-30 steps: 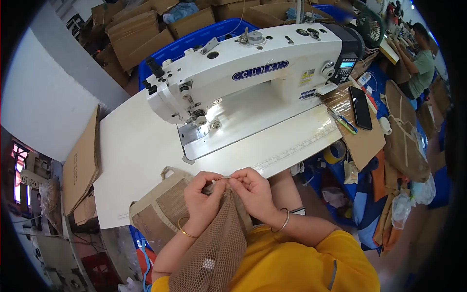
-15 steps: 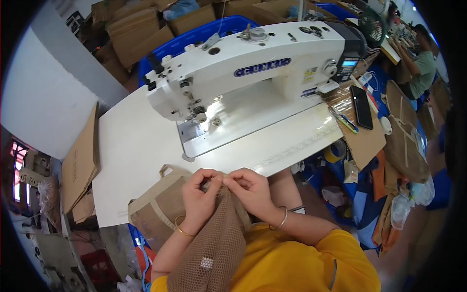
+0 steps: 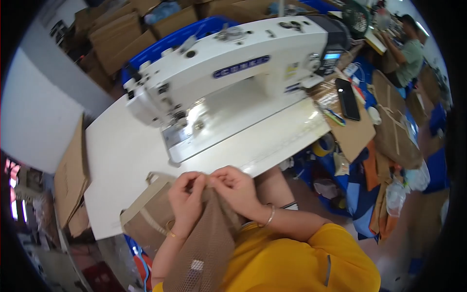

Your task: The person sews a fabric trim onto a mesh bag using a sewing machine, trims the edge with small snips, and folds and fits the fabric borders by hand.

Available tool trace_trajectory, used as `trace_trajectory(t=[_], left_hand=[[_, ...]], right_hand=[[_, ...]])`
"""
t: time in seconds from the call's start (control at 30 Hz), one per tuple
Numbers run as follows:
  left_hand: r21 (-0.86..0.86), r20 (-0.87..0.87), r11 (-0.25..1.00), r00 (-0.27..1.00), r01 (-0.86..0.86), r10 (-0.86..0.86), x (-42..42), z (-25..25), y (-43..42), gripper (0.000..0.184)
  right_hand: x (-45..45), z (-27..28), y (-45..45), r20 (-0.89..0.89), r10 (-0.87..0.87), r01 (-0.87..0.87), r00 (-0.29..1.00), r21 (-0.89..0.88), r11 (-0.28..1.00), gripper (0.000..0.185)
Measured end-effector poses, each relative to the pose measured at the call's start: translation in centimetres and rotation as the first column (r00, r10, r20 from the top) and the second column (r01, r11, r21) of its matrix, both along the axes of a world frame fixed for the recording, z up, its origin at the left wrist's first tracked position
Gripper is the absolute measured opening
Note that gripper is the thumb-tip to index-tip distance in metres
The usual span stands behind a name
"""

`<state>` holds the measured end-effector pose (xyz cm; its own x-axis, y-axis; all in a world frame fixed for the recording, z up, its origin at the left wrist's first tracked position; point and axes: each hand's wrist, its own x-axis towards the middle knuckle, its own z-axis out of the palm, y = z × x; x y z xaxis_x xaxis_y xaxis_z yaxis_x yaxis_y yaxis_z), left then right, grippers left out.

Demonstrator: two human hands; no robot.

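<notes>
Brown mesh fabric [image 3: 202, 248] hangs over my lap, its top edge pinched between both hands just in front of the table's near edge. My left hand [image 3: 187, 197] is closed on it, thumb against fingers. Close beside it, my right hand [image 3: 236, 192] also pinches the fabric with thumb and index finger. The pinched edge is slightly blurred. A brown bag piece [image 3: 151, 214] with a lighter strap and a small loop lies under my left forearm, partly on the table.
A white sewing machine [image 3: 233, 68] stands on the white table [image 3: 121, 165]. A phone [image 3: 347, 100] and scissors [image 3: 332, 115] lie on cardboard at the right. Folded cardboard [image 3: 72, 180] leans at the left. Another person [image 3: 409, 57] works at the far right.
The view has turned and shifted, so the machine and my hands appear further left. Both hands keep their pinch on the mesh fabric.
</notes>
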<state>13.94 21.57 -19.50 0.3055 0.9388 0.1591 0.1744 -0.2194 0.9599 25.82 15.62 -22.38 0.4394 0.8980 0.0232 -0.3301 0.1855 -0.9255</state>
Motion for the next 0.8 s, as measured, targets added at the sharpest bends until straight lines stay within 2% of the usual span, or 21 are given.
trace_trajectory(t=[0.07, 0.2, 0.27, 0.3, 0.37, 0.4, 0.47, 0.57, 0.67, 0.8], left_hand=[[-0.072, 0.050, 0.997, 0.998, 0.040, -0.036, 0.1, -0.4, 0.2, 0.011], [-0.106, 0.070, 0.994, 0.997, 0.034, -0.026, 0.2, -0.3, 0.2, 0.011], [-0.129, 0.101, 0.989, 0.993, 0.066, -0.053, 0.3, 0.0, 0.1, 0.010], [-0.129, 0.103, 0.990, 0.993, 0.065, -0.051, 0.3, 0.1, 0.1, 0.010], [-0.137, 0.126, 0.987, 0.990, 0.078, -0.061, 0.4, 0.1, 0.1, 0.010], [-0.136, 0.129, 0.988, 0.990, 0.079, -0.062, 0.4, 0.1, 0.2, 0.010], [-0.091, 0.060, 0.992, 0.995, 0.082, -0.077, 0.3, 0.0, 0.2, 0.009], [-0.096, 0.039, 0.991, 0.995, 0.093, -0.090, 0.4, 0.2, 0.1, 0.008], [-0.159, 0.096, 0.979, 0.989, 0.130, -0.115, 0.3, 0.2, 0.1, 0.008], [-0.184, 0.121, 0.969, 0.982, 0.163, -0.142, 0.1, 0.4, 0.2, 0.008]], right_hand=[[-0.1, -0.2, -0.1, -0.016, 0.022, -0.022, 1.000, 0.014, 1.000, 0.009], [-0.2, 0.2, -0.4, 0.102, -0.045, 0.043, 0.994, 0.024, 0.999, 0.013], [-0.1, 0.2, -0.5, 0.263, -0.107, 0.095, 0.959, 0.058, 0.994, 0.011], [0.0, 0.3, -0.5, 0.265, -0.105, 0.093, 0.959, 0.058, 0.994, 0.011], [0.4, 0.5, -0.3, 0.435, -0.164, 0.119, 0.885, 0.129, 0.985, 0.011], [0.5, 0.6, -0.2, 0.437, -0.164, 0.119, 0.884, 0.130, 0.984, 0.011], [0.9, 0.9, -0.2, 0.588, -0.208, 0.102, 0.782, 0.209, 0.973, 0.016], [1.3, 0.9, -0.1, 0.642, -0.236, 0.072, 0.729, 0.270, 0.960, 0.022], [1.6, 0.8, -0.1, 0.707, -0.275, 0.046, 0.651, 0.325, 0.945, 0.028], [1.7, 0.5, 0.0, 0.734, -0.280, 0.025, 0.619, 0.337, 0.941, 0.029]])
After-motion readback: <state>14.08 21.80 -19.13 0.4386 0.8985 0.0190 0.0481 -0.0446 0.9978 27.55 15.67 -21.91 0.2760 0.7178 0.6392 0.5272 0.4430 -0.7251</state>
